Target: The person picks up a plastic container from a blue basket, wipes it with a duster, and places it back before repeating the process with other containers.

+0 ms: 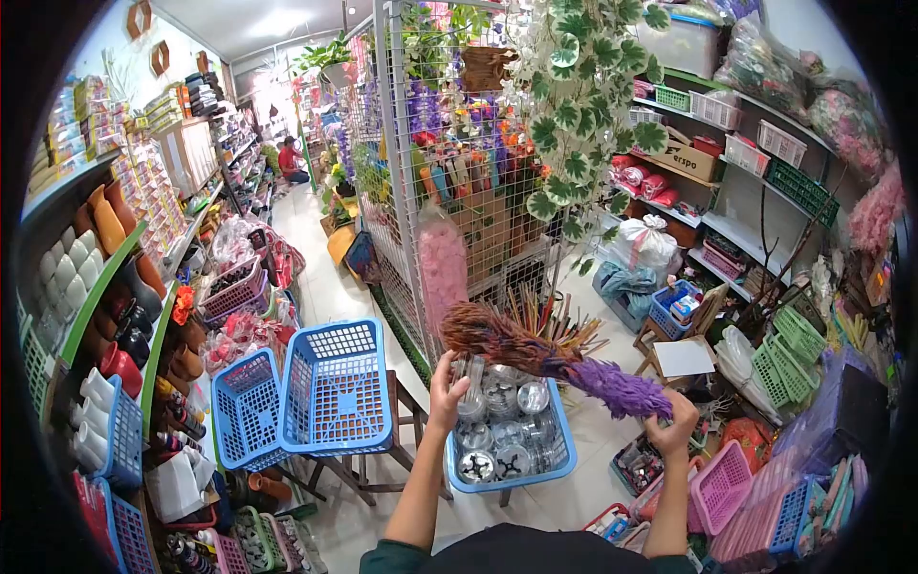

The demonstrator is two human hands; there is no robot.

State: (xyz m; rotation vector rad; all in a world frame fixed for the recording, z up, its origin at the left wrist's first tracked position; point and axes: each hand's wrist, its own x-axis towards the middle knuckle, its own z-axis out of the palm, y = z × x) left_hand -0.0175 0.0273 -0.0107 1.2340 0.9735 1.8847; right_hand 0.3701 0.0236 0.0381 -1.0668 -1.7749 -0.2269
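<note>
A long bundle of dried flowers, rusty brown at one end and purple at the other, stretches slantwise in front of me. At its brown end, my left hand is closed with the fingertips against the bundle, partly hidden by it. My right hand is wrapped round the purple tip, lower and to the right. Beneath the bundle stands a blue basket filled with clear glass or plastic jars. Thin coloured sticks fan out just behind the bundle.
Two blue baskets rest on wooden stools at my left. A white wire rack with hanging leaves rises ahead. Crowded shelves line both sides. A pink basket sits at lower right. A person crouches far down the aisle.
</note>
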